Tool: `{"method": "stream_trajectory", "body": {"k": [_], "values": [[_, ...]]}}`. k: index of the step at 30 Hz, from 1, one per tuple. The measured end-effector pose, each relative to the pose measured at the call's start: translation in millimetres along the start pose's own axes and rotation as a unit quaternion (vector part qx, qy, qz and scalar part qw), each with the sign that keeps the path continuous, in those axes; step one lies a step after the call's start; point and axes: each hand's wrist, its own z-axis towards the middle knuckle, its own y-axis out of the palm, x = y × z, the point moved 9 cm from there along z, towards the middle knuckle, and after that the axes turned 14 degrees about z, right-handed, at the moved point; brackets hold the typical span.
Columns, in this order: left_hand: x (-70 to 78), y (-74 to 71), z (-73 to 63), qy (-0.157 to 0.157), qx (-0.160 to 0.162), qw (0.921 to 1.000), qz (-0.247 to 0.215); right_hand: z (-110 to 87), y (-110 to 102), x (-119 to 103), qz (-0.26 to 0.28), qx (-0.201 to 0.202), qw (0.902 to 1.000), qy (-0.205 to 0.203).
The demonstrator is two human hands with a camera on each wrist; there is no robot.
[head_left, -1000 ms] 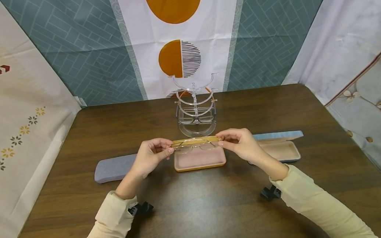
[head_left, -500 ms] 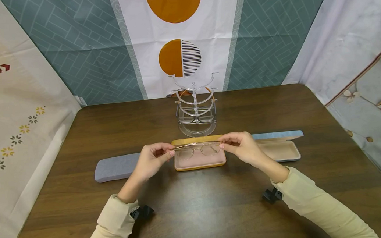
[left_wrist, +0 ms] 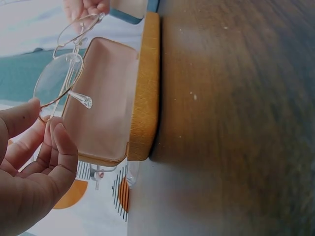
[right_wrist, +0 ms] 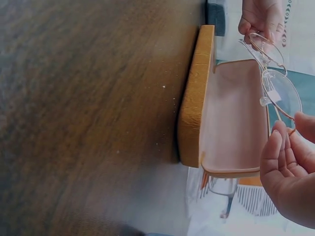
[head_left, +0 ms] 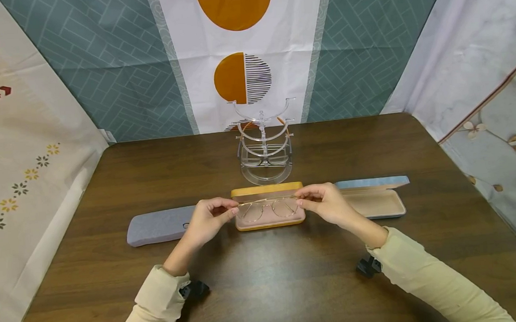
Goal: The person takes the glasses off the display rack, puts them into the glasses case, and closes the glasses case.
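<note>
Thin gold-rimmed eyeglasses hang over an open yellow glasses case with a pink lining. My left hand pinches their left end between thumb and fingers, and my right hand pinches the right end. The left wrist view shows the clear lenses with the temples folded behind them, one clear temple tip sticking out beside a rim. In the right wrist view the glasses are apart from the pink interior, which has nothing in it.
A closed grey-blue case lies left of the yellow one, partly behind my left hand. On the right stands an open blue case with a beige lining. Behind them is a clear tiered stand bearing glasses. Patterned cloths hang around the brown table.
Both hands have brought the eyeglasses down and toward me, from the yellow lid to over the pink interior. The lenses have tilted and show fuller. The cases have not moved.
</note>
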Motion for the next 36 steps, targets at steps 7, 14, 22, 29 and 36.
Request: {"method": "stream_trajectory", "body": {"k": [7,14,22,29,36], "values": [[6.2,1.9,0.2,-0.018,-0.008,0.9997,0.012,2.4,-0.1,5.6,-0.013,-0.002,0.9999,0.000],[-18.6,10.3,5.7,-0.028,-0.009,0.9996,-0.003,6.4,0.8,9.2,-0.032,-0.010,0.9994,-0.005],[-38.3,18.5,9.3,-0.034,-0.006,0.9993,0.015,9.3,1.0,14.7,-0.053,-0.011,0.9985,0.000],[-38.2,21.5,11.3,-0.030,-0.015,0.9977,0.059,12.5,0.4,24.6,-0.079,-0.017,0.9967,0.002],[-39.1,22.7,13.7,-0.029,-0.019,0.9932,0.111,13.2,2.4,25.0,-0.086,-0.022,0.9961,-0.003]]}}
